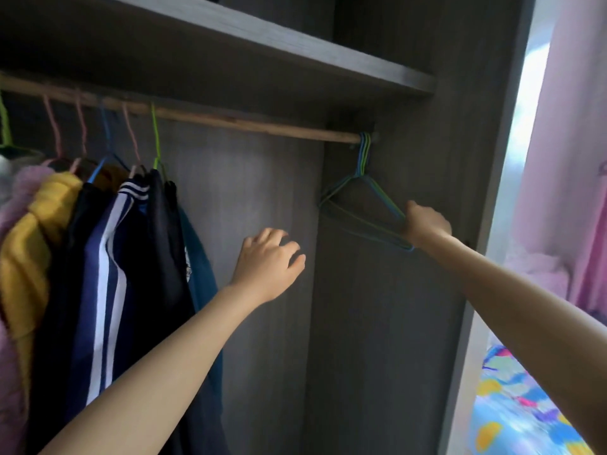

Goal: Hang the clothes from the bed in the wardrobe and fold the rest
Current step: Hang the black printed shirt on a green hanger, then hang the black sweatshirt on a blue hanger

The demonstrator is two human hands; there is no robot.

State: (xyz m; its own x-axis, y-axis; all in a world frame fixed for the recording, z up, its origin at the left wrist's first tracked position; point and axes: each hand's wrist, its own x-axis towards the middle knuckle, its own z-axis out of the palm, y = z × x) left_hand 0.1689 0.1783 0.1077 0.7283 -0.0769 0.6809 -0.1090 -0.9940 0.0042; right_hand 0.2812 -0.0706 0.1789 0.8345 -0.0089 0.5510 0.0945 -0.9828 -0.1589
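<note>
Inside the grey wardrobe a wooden rail point(249, 123) runs under a shelf. At its right end hang a few empty blue and green wire hangers point(358, 205). My right hand point(425, 222) grips their lower right corner. My left hand point(267, 262) is raised in the open middle of the wardrobe with loosely spread fingers, holding nothing. On the left, several garments hang on coloured hangers: a pink fleece point(13, 224), a yellow top point(29, 244), and a navy jacket with white stripes point(108, 277).
The wardrobe's back panel point(262, 178) shows between the hung clothes and the empty hangers. A shelf point(295, 57) sits just above the rail. Right of the wardrobe's side wall are a pink curtain point(571, 126) and a colourful patterned bedcover point(525, 408).
</note>
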